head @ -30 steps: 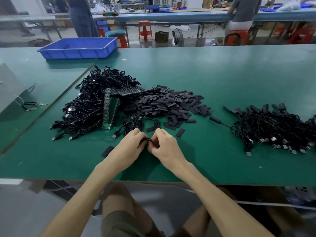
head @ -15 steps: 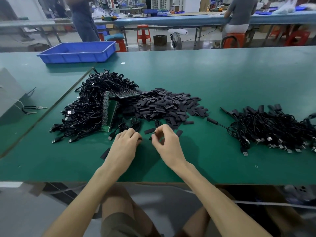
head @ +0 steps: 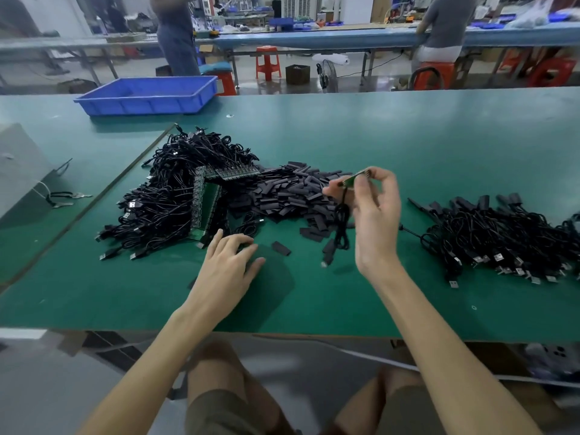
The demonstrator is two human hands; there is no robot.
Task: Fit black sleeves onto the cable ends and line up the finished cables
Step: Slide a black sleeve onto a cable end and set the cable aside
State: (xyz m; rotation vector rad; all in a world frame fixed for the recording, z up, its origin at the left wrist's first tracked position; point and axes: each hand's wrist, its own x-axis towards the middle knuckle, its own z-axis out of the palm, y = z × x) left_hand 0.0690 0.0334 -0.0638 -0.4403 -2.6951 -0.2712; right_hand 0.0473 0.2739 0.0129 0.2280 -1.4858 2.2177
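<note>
Hands: two bare hands over the green surface [head: 361, 136], the left low and the right lifted above it.
Right hand [head: 375, 215]: raised off the surface, thumb and fingertips pinching the small green board [head: 354, 178] at the top end of a cable.
Cable [head: 342, 224]: black, hanging in a loose bundle below the right hand's pinch, with its plug end lowest, just above the surface.
Left hand [head: 227, 268]: released, palm down on the surface, fingers relaxed and spread, grasping nothing.
Loose sleeve [head: 281, 248]: a single flat black sleeve lying on the surface just right of the left hand's fingertips.
Sleeve pile [head: 292, 196]: a heap of black sleeves beyond both hands, partly behind the right hand's thumb.
Cable heap [head: 169, 199]: a tangled mass of black cables beyond and left of the left hand.
Circuit panels [head: 205, 208]: green strips leaning in that heap, just beyond the left fingertips.
Sleeved cables [head: 502, 237]: a bunch right of the right hand, black sleeved ends pointing away, plugs toward the near edge.
Blue tray [head: 147, 103]: far beyond the left hand, at the surface's far edge.
</note>
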